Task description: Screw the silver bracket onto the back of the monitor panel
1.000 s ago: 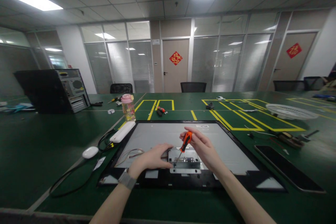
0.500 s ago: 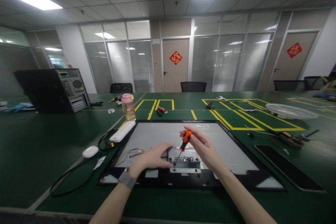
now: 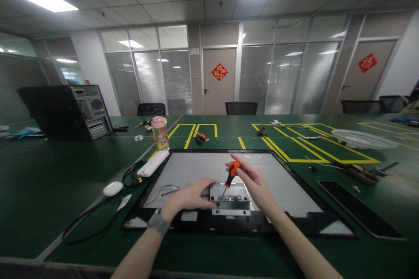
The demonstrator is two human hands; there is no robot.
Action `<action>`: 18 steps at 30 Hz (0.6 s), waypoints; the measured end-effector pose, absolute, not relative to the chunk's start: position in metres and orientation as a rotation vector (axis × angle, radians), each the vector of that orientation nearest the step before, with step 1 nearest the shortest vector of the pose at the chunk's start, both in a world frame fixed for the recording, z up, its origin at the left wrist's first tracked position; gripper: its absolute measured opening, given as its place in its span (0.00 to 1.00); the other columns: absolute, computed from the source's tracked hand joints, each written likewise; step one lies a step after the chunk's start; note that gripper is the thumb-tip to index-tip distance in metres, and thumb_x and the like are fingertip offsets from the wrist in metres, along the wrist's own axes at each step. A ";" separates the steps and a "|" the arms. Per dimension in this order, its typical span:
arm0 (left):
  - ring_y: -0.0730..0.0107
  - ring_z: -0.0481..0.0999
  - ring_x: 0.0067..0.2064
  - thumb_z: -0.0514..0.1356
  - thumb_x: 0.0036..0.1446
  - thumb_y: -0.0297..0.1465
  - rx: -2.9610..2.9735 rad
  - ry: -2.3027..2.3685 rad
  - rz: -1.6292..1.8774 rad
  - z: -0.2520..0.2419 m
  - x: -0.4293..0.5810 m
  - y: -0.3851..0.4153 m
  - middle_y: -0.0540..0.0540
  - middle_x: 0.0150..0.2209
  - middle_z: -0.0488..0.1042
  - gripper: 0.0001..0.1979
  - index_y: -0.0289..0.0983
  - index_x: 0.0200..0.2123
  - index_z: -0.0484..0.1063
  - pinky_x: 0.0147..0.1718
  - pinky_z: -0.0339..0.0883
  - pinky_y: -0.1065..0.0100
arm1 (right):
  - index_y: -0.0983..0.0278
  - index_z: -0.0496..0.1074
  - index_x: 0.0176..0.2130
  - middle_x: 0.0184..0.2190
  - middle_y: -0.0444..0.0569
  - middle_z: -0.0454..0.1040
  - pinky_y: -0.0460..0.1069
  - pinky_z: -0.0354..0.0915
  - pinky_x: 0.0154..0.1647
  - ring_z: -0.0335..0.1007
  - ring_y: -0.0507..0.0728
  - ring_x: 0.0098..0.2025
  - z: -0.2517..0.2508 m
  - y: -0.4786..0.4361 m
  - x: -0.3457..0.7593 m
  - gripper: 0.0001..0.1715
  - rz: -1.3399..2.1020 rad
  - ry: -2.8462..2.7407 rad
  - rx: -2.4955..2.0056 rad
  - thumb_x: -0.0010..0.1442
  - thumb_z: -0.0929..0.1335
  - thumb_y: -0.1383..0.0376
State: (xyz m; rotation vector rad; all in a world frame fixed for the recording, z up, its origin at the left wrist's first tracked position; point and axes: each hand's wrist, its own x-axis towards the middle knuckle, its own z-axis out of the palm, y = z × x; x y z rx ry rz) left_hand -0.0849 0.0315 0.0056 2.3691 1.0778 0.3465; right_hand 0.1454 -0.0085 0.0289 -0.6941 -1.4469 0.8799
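Note:
An orange and black screwdriver (image 3: 232,173) is held by its handle in my right hand (image 3: 255,183), between thumb and fingers. It tilts, and its tip reaches down to the left part of a metal bracket (image 3: 244,206). My left hand (image 3: 193,195) grips the bracket's left side, thumb low and fingers above. The bracket sits on the grey back of a display panel (image 3: 284,189) with a black frame, lying flat on the green table. Thin wires (image 3: 163,192) run over the panel left of my left hand. Whatever the tip touches is too small to make out.
Left of the panel are a white power strip (image 3: 153,164), a white mouse (image 3: 113,188), black cables and a pink-lidded bottle (image 3: 160,134). A computer case (image 3: 65,112) stands far left. A black slab-like panel (image 3: 358,209) lies right. Pliers (image 3: 200,137) lie behind.
My right hand and the screwdriver handle have shifted very slightly, the handle turning a little. My left hand and the bracket stay in place.

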 end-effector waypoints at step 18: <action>0.51 0.63 0.59 0.65 0.49 0.42 2.401 1.067 0.313 0.005 -0.086 0.032 0.42 0.59 0.64 0.38 0.42 0.61 0.58 0.58 0.56 0.56 | 0.59 0.71 0.50 0.37 0.48 0.73 0.52 0.68 0.35 0.68 0.56 0.34 0.020 -0.009 0.144 0.17 0.115 -1.380 -0.883 0.60 0.67 0.63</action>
